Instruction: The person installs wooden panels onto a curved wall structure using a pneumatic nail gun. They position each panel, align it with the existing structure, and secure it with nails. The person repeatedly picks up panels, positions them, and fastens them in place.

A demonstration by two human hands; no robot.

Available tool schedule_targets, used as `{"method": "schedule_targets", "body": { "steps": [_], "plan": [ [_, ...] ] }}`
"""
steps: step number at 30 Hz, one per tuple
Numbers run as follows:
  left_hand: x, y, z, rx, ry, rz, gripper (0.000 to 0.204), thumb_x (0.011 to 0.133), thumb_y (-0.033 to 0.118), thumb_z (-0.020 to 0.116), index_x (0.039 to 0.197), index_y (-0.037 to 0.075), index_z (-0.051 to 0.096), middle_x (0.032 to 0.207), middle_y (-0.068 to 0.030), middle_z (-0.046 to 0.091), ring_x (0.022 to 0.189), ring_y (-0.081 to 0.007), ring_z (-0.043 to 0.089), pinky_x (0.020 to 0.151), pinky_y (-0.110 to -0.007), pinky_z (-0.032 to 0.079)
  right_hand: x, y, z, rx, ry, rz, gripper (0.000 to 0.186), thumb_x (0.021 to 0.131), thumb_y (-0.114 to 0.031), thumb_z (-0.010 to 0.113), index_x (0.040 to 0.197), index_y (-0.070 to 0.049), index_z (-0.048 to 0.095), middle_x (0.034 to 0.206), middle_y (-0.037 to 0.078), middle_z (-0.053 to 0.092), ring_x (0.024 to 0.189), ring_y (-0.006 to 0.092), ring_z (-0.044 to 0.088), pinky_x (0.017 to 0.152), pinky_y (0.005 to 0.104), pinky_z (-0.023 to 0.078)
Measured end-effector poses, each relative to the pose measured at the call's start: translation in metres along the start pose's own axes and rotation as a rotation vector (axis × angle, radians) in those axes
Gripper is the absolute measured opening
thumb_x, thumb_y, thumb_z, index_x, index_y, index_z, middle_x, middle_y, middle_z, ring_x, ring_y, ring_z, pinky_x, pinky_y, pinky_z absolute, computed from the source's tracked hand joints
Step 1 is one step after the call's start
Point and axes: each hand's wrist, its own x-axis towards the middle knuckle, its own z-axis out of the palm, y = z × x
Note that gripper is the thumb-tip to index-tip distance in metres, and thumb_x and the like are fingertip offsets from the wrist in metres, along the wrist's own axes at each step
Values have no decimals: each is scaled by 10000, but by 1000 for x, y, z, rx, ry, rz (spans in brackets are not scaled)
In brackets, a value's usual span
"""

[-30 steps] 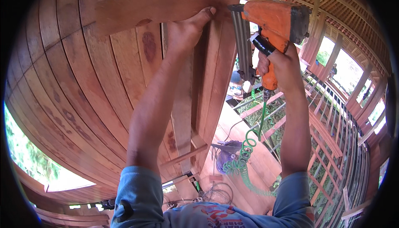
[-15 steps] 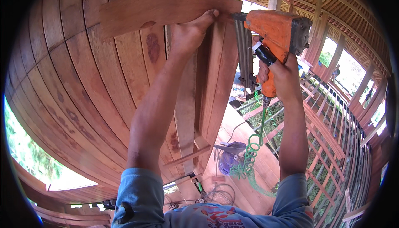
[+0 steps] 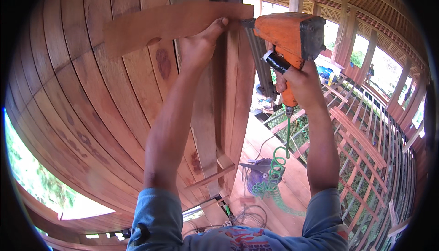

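Note:
Raised against the plank wall (image 3: 114, 91), my left hand (image 3: 201, 43) grips the lower edge of a reddish wooden board (image 3: 173, 20), thumb laid over its face. My right hand (image 3: 304, 79) is wrapped round the handle of an orange nail gun (image 3: 283, 31), held level at head height. Its dark nose meets the board's right end, or lies very close to it. A black-taped finger or sleeve piece (image 3: 277, 62) shows by the handle. From the grip's bottom a coiled green air hose (image 3: 274, 173) hangs down.
A purple round object with a dark blade-like part (image 3: 263, 173) lies on the plank floor (image 3: 292, 182). Cables (image 3: 249, 216) lie tangled near my body. On the right is an open lattice of beams (image 3: 361, 168) over greenery. Posts and a roof (image 3: 388, 4) rise beyond, with a distant person (image 3: 370, 71).
The nail gun, board and both hands sit slightly further left and lower in view, as the whole scene has shifted a little. Both grips are kept.

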Motion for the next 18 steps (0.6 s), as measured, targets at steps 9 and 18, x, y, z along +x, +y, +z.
{"method": "schedule_targets", "body": {
  "steps": [9, 18],
  "plan": [
    [-1, 1, 0, -31, 25, -38, 288, 858, 178, 816, 1052, -20, 737, 1021, -54, 723, 968, -155, 647, 899, -309, 497, 5, -15, 5, 77, 22, -56, 199, 908, -86, 512, 1068, -4, 598, 661, 36, 536, 511, 123, 511, 520, 304, 462],
    [-2, 3, -1, 32, 10, -8, 288, 852, 193, 813, 1040, -13, 739, 999, -49, 719, 948, -157, 641, 877, -312, 499, 18, -15, 5, 128, 28, -39, 145, 895, -122, 552, 944, 2, 609, 602, 15, 514, 488, 104, 505, 508, 285, 442]
  ]
}}
